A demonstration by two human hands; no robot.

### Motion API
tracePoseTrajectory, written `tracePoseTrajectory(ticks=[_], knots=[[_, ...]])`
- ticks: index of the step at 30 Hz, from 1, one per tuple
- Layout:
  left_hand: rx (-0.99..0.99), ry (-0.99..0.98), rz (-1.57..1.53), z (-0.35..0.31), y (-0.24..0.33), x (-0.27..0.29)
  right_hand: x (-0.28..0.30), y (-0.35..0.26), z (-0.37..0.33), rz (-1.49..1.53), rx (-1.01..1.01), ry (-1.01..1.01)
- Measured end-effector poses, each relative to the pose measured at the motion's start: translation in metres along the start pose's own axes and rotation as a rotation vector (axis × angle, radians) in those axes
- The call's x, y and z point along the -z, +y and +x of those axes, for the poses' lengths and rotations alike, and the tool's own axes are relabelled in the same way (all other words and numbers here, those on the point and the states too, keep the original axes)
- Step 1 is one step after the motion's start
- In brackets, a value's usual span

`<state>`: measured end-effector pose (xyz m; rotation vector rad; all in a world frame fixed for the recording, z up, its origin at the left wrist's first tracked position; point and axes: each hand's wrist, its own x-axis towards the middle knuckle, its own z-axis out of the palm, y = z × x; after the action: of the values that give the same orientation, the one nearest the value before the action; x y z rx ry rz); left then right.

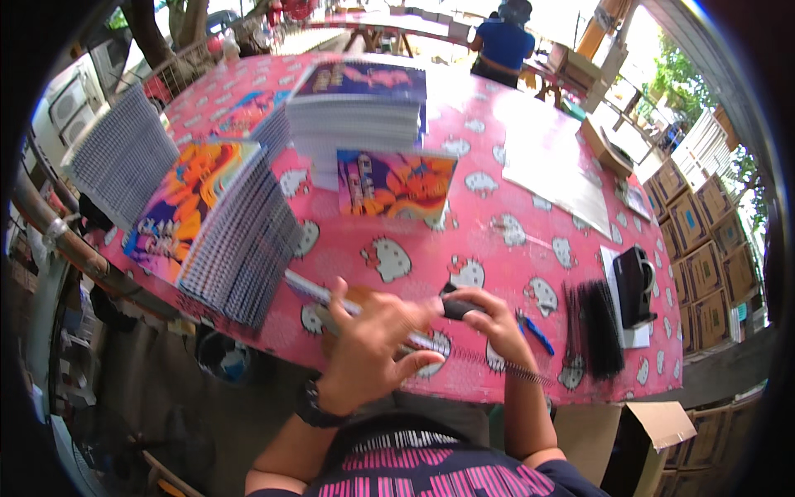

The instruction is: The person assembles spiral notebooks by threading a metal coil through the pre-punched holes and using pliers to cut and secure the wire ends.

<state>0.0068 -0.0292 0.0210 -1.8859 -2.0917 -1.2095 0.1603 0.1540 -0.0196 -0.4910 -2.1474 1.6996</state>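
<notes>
My left hand (373,344), a dark watch on its wrist, grips a notebook (327,291) lying near the table's front edge. Its thumb and fingers lie either side of the notebook's edge, and the hand hides most of the cover. A dark spiral binding coil (517,370) runs out from that edge to the right, passing by my right wrist. In my right hand (490,321), closed fingers hold a small black object (455,306), its kind unclear; the left fingertips reach close to it. Both hands are slightly blurred.
Spiral-bound notebooks stand in tall stacks (240,240) on the left and at the back (356,124). One colourful notebook (397,184) lies before them. Blue-handled pliers (538,333), black coils (600,327) and a black hole punch (634,286) lie right. A person (503,41) stands beyond.
</notes>
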Motion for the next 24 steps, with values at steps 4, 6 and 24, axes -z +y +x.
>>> tracePoseTrajectory(ticks=[4,6,24], knots=[[0.068,0.071,0.000,-0.008,-0.016,0.000,0.002,-0.031,-0.010,0.319,0.149,-0.249],[0.072,0.083,-0.022,-0.008,-0.014,-0.001,0.006,-0.031,0.003,-0.060,0.103,-0.271],[0.138,0.104,-0.001,-0.013,-0.027,0.009,-0.007,-0.065,0.027,0.105,0.236,-0.414]])
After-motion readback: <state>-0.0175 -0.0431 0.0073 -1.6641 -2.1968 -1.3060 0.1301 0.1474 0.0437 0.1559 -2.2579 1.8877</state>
